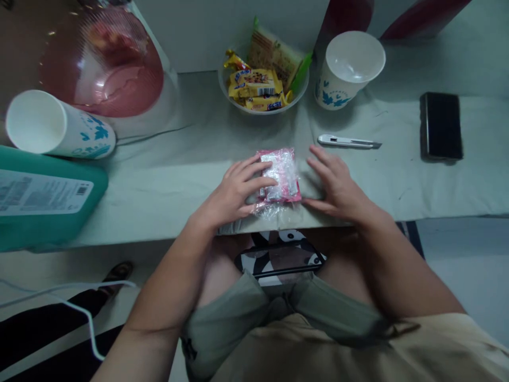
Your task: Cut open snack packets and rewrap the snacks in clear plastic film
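Note:
A small pink packet in clear crinkled plastic (283,172) lies on the pale cloth-covered table (167,185) near its front edge. My left hand (234,193) rests on the packet's left side, fingers stretched flat across it. My right hand (338,185) lies flat on the cloth just to the right of the packet, fingers spread, its thumb near the packet's lower right corner. Neither hand grips anything.
Behind the packet are a bowl of yellow snack packs (262,85), a paper cup (348,69), a utility knife (348,141) and a black phone (440,126). At left are a tipped paper cup (55,127), a pink bowl (107,63) and a teal box (43,201). A phone (278,260) sits on my lap.

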A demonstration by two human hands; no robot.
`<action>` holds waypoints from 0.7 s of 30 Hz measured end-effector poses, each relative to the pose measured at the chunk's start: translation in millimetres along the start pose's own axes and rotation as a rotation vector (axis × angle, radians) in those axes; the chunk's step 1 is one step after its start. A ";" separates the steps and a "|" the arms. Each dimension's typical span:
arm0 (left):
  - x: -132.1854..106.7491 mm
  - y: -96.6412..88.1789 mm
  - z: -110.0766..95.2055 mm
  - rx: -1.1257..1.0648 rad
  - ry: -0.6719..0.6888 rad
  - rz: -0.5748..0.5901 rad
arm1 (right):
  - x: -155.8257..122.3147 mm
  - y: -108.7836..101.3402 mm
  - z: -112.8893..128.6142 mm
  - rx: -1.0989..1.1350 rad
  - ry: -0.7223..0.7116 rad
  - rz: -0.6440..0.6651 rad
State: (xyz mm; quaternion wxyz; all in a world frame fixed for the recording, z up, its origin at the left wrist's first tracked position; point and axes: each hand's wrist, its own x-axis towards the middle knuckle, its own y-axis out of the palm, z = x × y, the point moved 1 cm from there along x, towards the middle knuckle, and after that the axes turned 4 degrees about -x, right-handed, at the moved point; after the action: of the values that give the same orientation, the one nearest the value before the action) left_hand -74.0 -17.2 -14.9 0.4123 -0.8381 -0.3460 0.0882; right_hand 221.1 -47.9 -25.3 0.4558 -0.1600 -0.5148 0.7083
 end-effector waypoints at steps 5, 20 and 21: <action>6.6 5.7 0.4 -0.028 0.042 -0.095 | 24.9 23.3 14.2 0.050 -0.110 0.007; 16.1 9.2 -8.9 -0.045 -0.007 -0.176 | 34.4 24.7 15.7 0.339 -0.048 -0.120; 17.1 9.7 -10.6 -0.033 -0.011 -0.188 | 35.9 25.3 17.2 0.338 -0.040 -0.123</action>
State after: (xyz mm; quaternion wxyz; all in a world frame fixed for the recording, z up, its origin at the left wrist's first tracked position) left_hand -51.7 -16.8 -13.0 0.4030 -0.8082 -0.4268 0.0478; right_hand 177.8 -30.3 -31.6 0.5085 -0.0351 -0.4060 0.7585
